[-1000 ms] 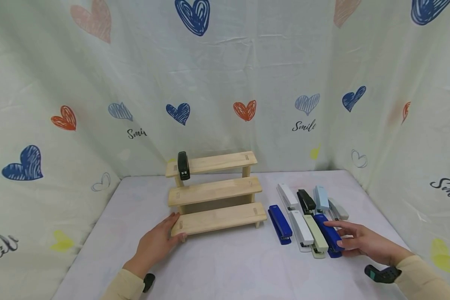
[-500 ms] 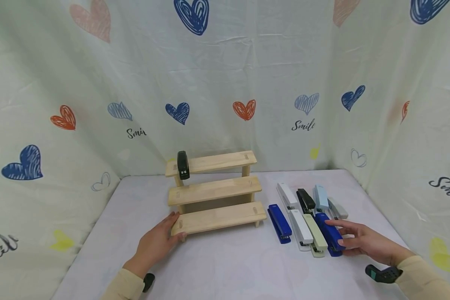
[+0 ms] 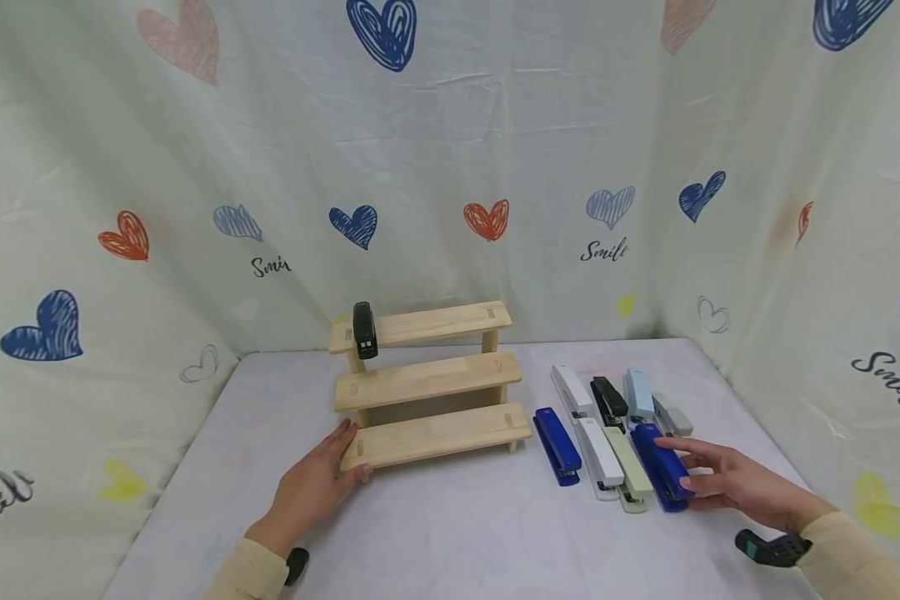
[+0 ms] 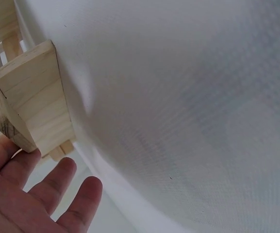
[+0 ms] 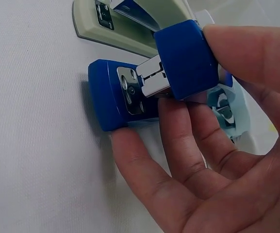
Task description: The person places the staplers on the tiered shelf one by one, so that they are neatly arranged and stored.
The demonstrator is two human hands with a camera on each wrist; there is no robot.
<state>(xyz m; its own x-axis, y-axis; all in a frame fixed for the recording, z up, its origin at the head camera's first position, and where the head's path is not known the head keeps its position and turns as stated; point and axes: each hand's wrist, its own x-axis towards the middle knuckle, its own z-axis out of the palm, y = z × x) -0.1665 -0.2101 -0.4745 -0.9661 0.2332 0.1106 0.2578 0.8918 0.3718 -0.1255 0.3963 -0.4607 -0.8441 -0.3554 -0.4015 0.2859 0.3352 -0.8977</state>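
Note:
My right hand (image 3: 742, 485) grips a dark blue stapler (image 3: 662, 467) at the right of the table, thumb and fingers at its sides. In the right wrist view the stapler's head (image 5: 188, 60) stands apart from its base (image 5: 108, 94), with fingertips between them and at the base's edge. My left hand (image 3: 307, 487) holds the left end of the lowest board of a three-tier wooden rack (image 3: 435, 436). Some of its fingers (image 4: 84, 199) spread free of the wood in the left wrist view. A black stapler (image 3: 364, 330) rests at the left of the top tier.
Left of the held stapler lie a pale green stapler (image 3: 630, 471), white staplers (image 3: 600, 454) and another blue stapler (image 3: 557, 446). Behind it are a black stapler (image 3: 609, 398), a light blue stapler (image 3: 638, 396) and a grey-white stapler (image 3: 672, 415). A heart-printed curtain (image 3: 435, 150) surrounds the table.
The held blue stapler and my right hand have shifted slightly right, away from the pale green stapler. My left hand keeps its hold on the rack. The head view has turned slightly.

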